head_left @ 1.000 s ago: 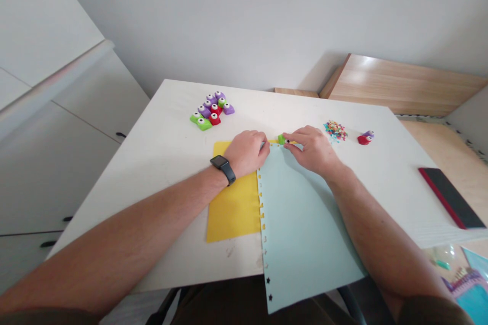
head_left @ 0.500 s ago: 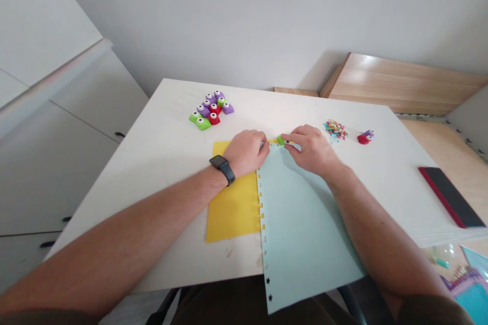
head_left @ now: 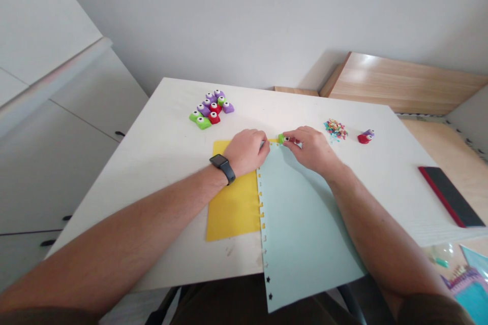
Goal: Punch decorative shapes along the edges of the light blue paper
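A light blue paper sheet [head_left: 308,223] lies over a yellow sheet [head_left: 232,208], its lower end hanging past the table's front edge. Small shaped holes run down its left border, with stars showing at the bottom. My left hand [head_left: 247,151], a black watch [head_left: 222,167] on its wrist, is closed with its fingertips at the sheet's upper left corner. At the top edge, my right hand [head_left: 310,148] grips a small green craft punch [head_left: 281,138] between thumb and fingers. Fingers partly cover the punch, and its exact fit on the paper is hidden.
Several green, purple and red craft punches [head_left: 209,109] are grouped at the back left of the white table [head_left: 152,162]. A heap of colourful paper bits [head_left: 335,130] lies at right, beside a red punch [head_left: 365,137] and a purple one. A dark red-edged notebook [head_left: 452,196] lies far right.
My right thumb and fingers have drawn closer together around the green punch, which has hardly shifted. The left hand and both sheets stay in place.
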